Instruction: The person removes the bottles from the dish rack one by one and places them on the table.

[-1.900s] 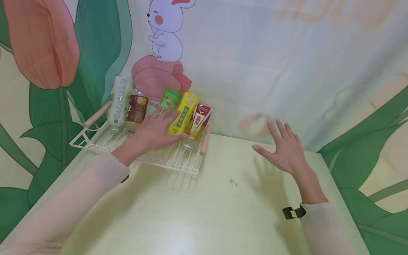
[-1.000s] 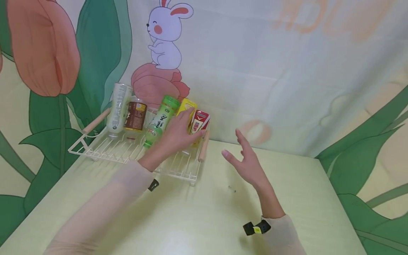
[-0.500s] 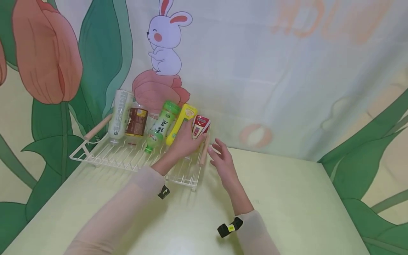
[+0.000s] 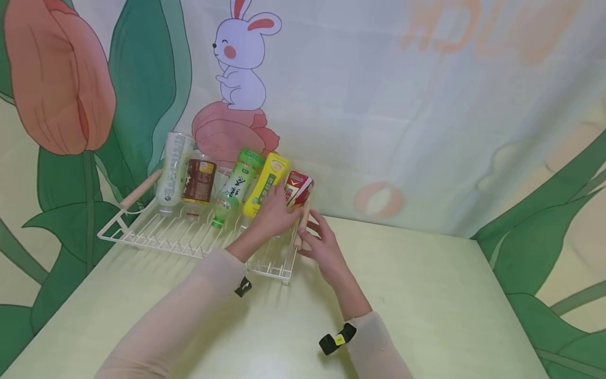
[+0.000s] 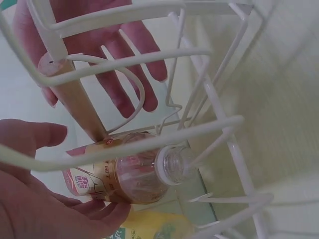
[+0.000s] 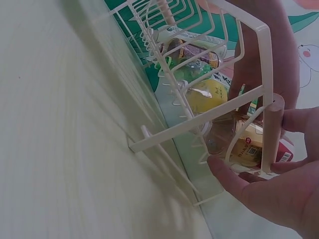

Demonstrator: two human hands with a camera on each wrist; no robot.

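Note:
In the head view, my left hand grips a plastic bottle with a red and cream label at the right end of a white wire rack. The left wrist view shows its thumb and fingers on either side of that bottle, whose clear neck points toward the wires. My right hand is at the rack's right wooden handle, fingers spread and relaxed. In the right wrist view its fingertips are beside the handle and the bottle. A yellow bottle lies immediately left of my left hand.
Also on the rack are a green bottle, a brown-labelled bottle and a whitish bottle, all slanted. A second wooden handle is at its left end. Behind the pale table hangs a printed curtain.
My left hand has moved right, past the green and yellow bottles, onto the red-labelled one, which has turned slightly. My right hand has come left to the rack's handle.

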